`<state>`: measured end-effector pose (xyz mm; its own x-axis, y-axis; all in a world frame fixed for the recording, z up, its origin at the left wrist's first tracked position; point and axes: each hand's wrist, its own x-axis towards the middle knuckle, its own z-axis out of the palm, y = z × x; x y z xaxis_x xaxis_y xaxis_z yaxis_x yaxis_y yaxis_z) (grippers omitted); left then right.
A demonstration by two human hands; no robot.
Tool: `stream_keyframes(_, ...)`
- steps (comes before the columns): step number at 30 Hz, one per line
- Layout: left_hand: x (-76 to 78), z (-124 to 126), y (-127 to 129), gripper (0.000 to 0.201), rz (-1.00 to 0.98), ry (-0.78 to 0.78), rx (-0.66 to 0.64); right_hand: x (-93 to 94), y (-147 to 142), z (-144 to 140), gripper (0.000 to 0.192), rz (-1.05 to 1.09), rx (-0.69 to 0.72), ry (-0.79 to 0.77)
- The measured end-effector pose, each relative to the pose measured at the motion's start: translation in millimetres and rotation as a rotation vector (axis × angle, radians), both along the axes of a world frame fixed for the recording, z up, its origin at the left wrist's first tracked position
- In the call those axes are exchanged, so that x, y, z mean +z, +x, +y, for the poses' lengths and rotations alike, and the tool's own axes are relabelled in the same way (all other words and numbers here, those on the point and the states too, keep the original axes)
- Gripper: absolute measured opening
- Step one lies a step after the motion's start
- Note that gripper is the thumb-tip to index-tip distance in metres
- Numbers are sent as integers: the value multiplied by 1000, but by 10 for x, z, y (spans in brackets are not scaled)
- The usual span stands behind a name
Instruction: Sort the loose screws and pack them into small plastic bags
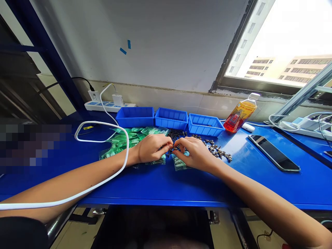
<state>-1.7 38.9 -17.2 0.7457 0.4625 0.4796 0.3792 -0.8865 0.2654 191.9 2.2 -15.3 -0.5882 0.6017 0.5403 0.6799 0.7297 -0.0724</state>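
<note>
A heap of small dark metal parts (178,135) lies on the blue surface (160,186), just in front of the middle bin, and both hands meet at its near edge. The left hand (151,148) has its fingertips pinched together on one of the small parts, a clenched grip on something too small to make out clearly. The right hand (195,154) faces it, fingers curled and pinching at the same spot, so the two sets of fingertips almost touch. Under and beside the hands lie clear green plastic bags (129,140), spread mostly to the left, with one bag (178,164) below the right hand. More loose metal parts (219,151) trail off to the right. Behind stand three blue bins (169,119) in a row. Farther right are an orange drink bottle (240,116) tilted against the wall and a phone (273,157) lying flat. A white cable (102,122) loops across the left forearm.
</note>
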Motion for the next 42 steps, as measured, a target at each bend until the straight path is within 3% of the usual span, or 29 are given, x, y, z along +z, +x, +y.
stream_keyframes(16,-39,1,4,7,-83,-11,-11,6,-11,3,10,-12,-30,-9)
stream_keyframes(22,-32,4,-8,12,-63,-5,-9,14,-6,-9,5,-6,-13,-58)
stream_keyframes(27,-27,-7,-9,14,-66,-13,-9,17,-4,-13,14,-6,9,-83)
stream_keyframes(34,-23,-2,-11,14,-50,-34,-21,3,-5,-5,6,0,2,-72)
stream_keyframes(42,-32,-3,-5,12,-59,-60,-25,2,-3,-2,9,12,0,-65)
